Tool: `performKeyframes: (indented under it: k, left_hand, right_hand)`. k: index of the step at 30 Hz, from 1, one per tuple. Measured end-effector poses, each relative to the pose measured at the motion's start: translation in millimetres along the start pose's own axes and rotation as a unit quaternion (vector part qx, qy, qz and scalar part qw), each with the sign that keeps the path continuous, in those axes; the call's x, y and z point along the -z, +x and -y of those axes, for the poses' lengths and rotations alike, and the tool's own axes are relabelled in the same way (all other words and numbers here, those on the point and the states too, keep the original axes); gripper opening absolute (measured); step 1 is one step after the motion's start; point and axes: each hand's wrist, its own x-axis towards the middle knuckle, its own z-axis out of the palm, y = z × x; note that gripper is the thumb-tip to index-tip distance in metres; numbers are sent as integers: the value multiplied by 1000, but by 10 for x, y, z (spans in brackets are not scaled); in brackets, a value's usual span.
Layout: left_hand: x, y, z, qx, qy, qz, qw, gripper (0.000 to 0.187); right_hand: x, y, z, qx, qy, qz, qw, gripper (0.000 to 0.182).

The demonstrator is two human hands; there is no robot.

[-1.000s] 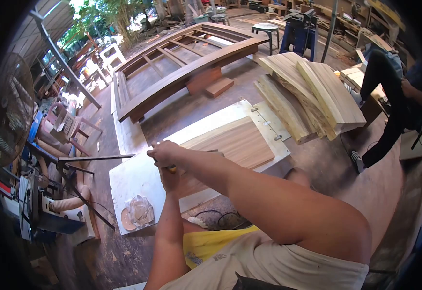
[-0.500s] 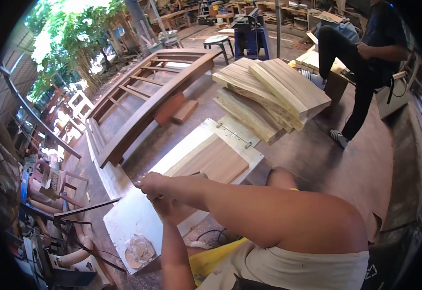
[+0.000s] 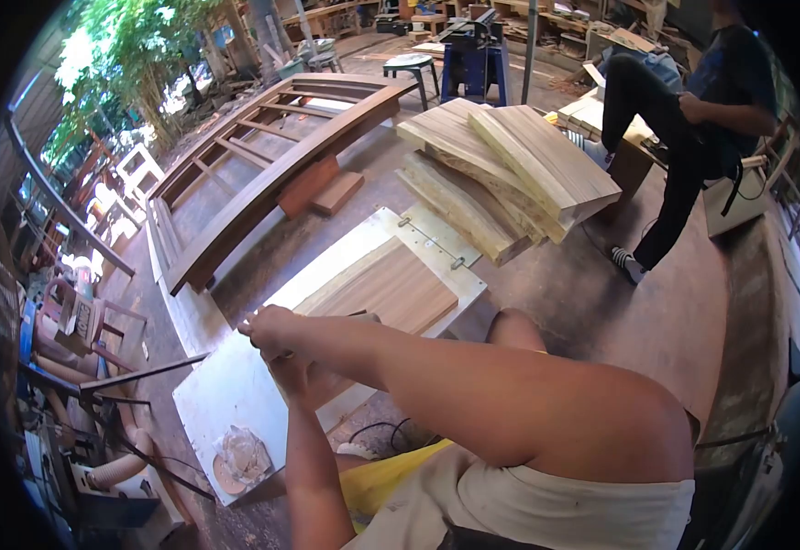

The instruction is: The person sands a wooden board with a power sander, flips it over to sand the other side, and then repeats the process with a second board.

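My right hand [image 3: 270, 330] reaches across at the end of a bent arm, fingers curled over the left end of a wooden board [image 3: 391, 286]. Just below it, my left hand [image 3: 292, 371] is closed too, the two hands almost touching. Whatever they grip is mostly hidden; a small dark edge [image 3: 363, 317] shows beyond my right forearm. The board lies on a white panel [image 3: 226, 376] with metal fittings near its far end. On the panel's near left corner sits a crumpled, clear-wrapped lump [image 3: 242, 456] with a round tan disc.
A slatted wooden frame [image 3: 271, 192] lies beyond the panel, with short reddish blocks [image 3: 336, 192] beside it. Thick slabs [image 3: 519, 174] are stacked ahead. A person in dark clothes [image 3: 684, 137] is at the right. Left are a chair [image 3: 79, 312] and a hose [image 3: 125, 463].
The whole view has shifted slightly, so the scene sits a little further left and up. My hands stay together over the board's left end.
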Motion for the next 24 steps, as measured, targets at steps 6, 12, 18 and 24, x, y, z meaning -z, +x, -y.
performKeyframes:
  k: [6,12,18,24]
  left_hand:
    - [-23,-49,-152,-18,-44,17,999,80]
    - [-13,-78,-435,24,-59,16,998,84]
    - [-28,-37,-347,-19,-3,11,1000,92]
    - [-54,-32,-280,-5,-22,18,1000,90]
  right_hand:
    - [-114,123,-127,13,-41,-29,999,67]
    - [35,98,-211,-28,-33,-9,999,59]
    - [73,208,-153,-55,-18,-7,998,66]
    - [126,200,-168,-56,-6,9,998,66]
